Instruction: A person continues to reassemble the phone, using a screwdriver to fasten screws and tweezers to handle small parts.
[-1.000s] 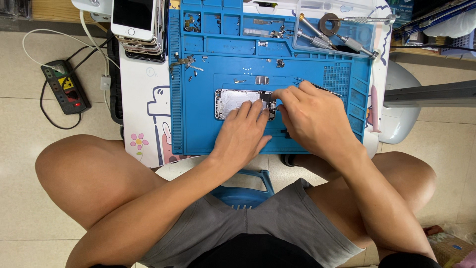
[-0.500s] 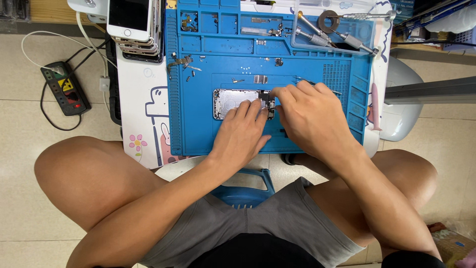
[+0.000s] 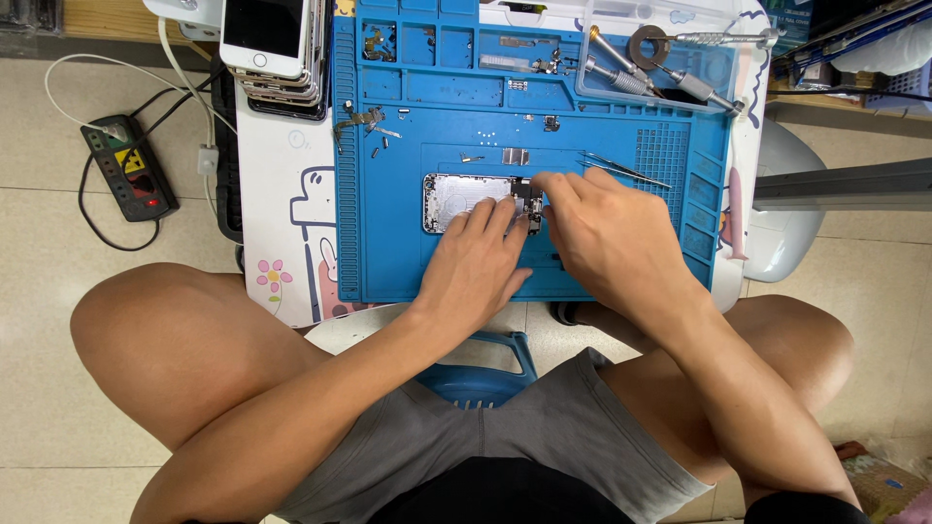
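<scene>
My left hand (image 3: pixel 476 267) lies flat-ish on the blue repair mat (image 3: pixel 621 272), its fingers stretched forward and narrow together, the tips resting on the right part of the opened phone chassis (image 3: pixel 466 199). It presses down rather than grips; nothing is closed inside it. My right hand (image 3: pixel 612 238) sits just beside it on the right, knuckles up, fingers curled in tight toward the chassis's right end, where the dark components (image 3: pixel 529 199) are. Whether it pinches a small part or tool there I cannot tell, since the fingertips are hidden under the hand itself.

The chassis lies with its long axis running left to right across the mat's middle field. Its silver left part is bare; its right end is where both hands meet. So the work spot lies at the far tips of both hands, a little nearer the right hand's fingers than the left's.

Just beyond the right hand, tweezers (image 3: pixel 621 170) lie on the mat, pointing right. Small screws and brackets (image 3: pixel 364 121) are scattered toward the far left of the mat. Screwdrivers (image 3: pixel 631 78) rest in the clear tray at the far right. A stack of phones (image 3: pixel 277 49) stands off the mat's far left corner, and a power strip (image 3: pixel 126 165) lies on the floor well to the left.
</scene>
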